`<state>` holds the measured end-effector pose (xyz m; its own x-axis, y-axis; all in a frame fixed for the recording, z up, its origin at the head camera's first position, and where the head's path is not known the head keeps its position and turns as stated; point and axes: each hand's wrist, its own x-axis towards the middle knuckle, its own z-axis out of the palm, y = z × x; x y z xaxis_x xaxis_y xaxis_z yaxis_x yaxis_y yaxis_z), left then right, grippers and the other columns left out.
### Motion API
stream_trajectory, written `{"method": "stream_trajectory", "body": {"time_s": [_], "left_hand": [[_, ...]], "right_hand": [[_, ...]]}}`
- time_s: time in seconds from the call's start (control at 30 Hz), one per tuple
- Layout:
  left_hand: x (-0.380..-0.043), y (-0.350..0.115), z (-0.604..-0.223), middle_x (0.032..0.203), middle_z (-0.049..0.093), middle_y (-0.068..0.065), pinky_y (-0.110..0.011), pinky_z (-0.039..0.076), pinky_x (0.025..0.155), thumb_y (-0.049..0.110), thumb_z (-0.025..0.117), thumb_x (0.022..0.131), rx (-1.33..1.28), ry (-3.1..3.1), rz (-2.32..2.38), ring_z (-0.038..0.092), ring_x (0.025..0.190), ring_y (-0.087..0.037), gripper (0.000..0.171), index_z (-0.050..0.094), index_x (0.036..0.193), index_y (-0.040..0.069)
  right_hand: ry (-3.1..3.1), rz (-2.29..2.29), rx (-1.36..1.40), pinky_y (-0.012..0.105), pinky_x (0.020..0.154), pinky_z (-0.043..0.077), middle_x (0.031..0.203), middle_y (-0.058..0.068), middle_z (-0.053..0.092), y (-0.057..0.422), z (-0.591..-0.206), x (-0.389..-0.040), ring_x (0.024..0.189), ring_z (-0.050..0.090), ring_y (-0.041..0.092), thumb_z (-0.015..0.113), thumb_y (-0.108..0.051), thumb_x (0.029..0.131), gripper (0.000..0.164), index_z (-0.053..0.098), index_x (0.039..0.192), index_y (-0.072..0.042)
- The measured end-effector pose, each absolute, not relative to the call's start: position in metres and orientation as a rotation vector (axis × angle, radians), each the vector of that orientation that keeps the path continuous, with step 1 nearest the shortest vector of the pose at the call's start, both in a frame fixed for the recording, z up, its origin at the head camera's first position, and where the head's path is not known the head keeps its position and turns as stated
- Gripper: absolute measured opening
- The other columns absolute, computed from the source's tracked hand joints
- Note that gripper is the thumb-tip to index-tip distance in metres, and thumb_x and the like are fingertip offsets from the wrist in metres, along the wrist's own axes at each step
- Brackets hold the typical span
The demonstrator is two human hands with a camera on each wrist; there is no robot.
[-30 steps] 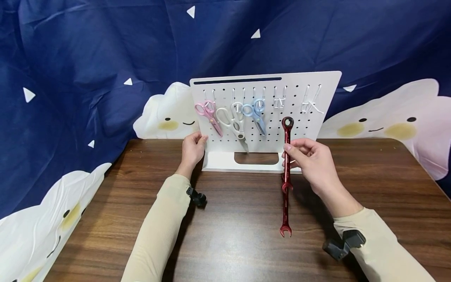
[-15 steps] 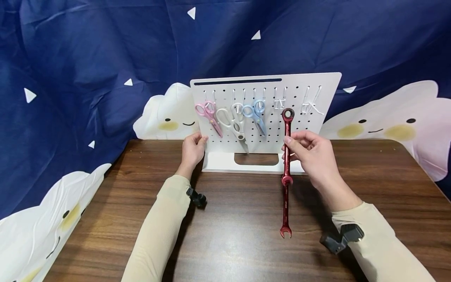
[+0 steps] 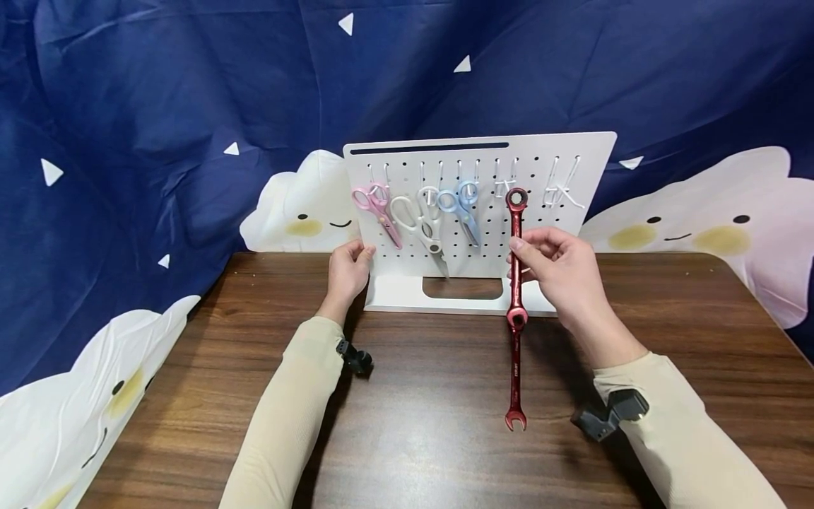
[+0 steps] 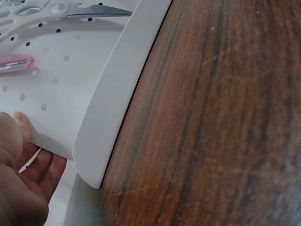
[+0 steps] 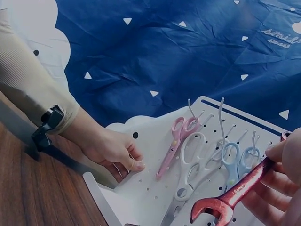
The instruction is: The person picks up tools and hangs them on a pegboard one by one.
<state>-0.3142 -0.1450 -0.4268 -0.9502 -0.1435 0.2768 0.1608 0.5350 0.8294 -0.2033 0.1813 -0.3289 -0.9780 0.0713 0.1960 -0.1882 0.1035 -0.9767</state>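
Note:
My right hand (image 3: 562, 276) pinches a red ratcheting combination wrench (image 3: 516, 272) by its shaft, holding it upright in front of the white pegboard (image 3: 407, 265). Its ring end overlaps the lower part of a white hook (image 3: 504, 186) in the head view, and the open end points down. A second red wrench (image 3: 516, 375) lies on the table below, its upper end overlapped by the held one. At the pegboard's lower left edge, my left hand (image 3: 348, 272) grips the board, thumb on the front and fingers behind, as the left wrist view shows.
Pink scissors (image 3: 384, 219), white kitchen scissors (image 3: 427, 227) and blue scissors (image 3: 463, 208) hang on hooks across the board. Another hook (image 3: 561, 187) stands at the board's right. The board's base rests on the wooden table (image 3: 413, 410), before a blue curtain (image 3: 407, 78).
My right hand has raised the wrench and brought it slightly left, so its ring end has moved from below the hook up to it. The left hand keeps its place on the board.

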Motion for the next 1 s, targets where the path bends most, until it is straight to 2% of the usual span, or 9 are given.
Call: {"method": "stream_trajectory", "body": {"time_s": [0.37,0.73,1.0], "left_hand": [[-0.314,-0.145,-0.427,0.096,0.077,-0.022,-0.039,0.045,0.082,0.019,0.067,0.108,-0.015,-2.474,-1.38,0.059,0.089,-0.03,0.028,0.074,0.095,-0.005],[-0.313,-0.147,-0.428,0.084,0.069,-0.019,-0.034,0.04,0.075,0.019,0.067,0.108,-0.023,-2.477,-1.368,0.053,0.081,-0.027,0.03,0.073,0.091,-0.005],[-0.314,-0.146,-0.427,0.09,0.074,-0.022,-0.034,0.039,0.076,0.021,0.066,0.109,-0.028,-2.487,-1.377,0.053,0.082,-0.027,0.032,0.072,0.092,-0.006]], "right_hand": [[-2.186,2.014,0.12,0.022,0.067,0.061,0.079,-0.015,0.075,0.182,-0.331,-0.209,0.07,0.07,0.001,0.072,-0.015,0.104,0.01,0.073,0.097,-0.021],[-2.164,2.111,0.051,0.022,0.068,0.061,0.079,-0.014,0.076,0.183,-0.336,-0.22,0.072,0.072,0.002,0.073,-0.016,0.104,0.01,0.073,0.095,-0.021],[-2.114,2.185,-0.002,0.023,0.067,0.061,0.078,-0.014,0.076,0.183,-0.34,-0.234,0.071,0.073,0.002,0.075,-0.017,0.103,0.013,0.076,0.091,-0.023]]}}
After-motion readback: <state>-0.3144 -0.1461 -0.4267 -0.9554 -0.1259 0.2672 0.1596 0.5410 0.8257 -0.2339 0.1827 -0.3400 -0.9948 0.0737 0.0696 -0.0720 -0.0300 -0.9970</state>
